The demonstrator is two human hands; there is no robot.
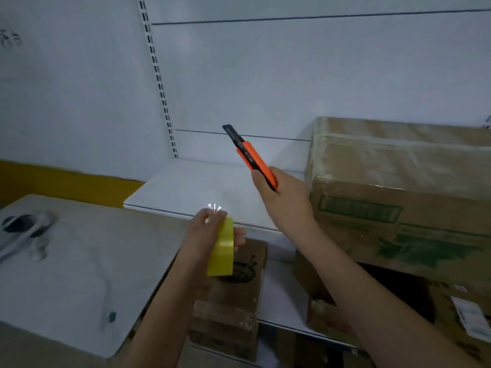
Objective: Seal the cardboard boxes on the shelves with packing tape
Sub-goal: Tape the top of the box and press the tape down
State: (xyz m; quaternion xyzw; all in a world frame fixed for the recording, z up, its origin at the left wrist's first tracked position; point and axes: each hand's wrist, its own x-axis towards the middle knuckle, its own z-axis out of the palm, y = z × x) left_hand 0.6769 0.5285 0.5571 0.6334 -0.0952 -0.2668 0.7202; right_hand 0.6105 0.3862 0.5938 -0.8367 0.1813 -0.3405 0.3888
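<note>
The left hand (210, 229) grips a roll of yellow packing tape (221, 251), fingers curled through and around it, holding it on edge in front of the white shelf (191, 187). Held this way the roll can turn freely, so a strip could be drawn off without changing the grip. Whether a free end is already lifted cannot be told.

The right hand (281, 195) is closed around the orange handle of a utility knife (252, 158), which points up and away from the body with its dark blade extended. That pose seems meant to keep the edge off the other hand and the cartons while both tools are carried together.

The large cardboard box (398, 187) stands on the shelf just right of the knife hand; glossy tape bands already show across its top and front, so it looks sealed. On the shelf below, a smaller brown box (239, 293) stands under the tape roll, and an open carton (398, 293) with a dark interior lies beneath the right forearm. That one seems the likeliest next job, its flaps needing closing first.

At left, a pale worktop (66, 261) carries a white device (24, 229) and a thin cable (106, 296), apart from the work.
</note>
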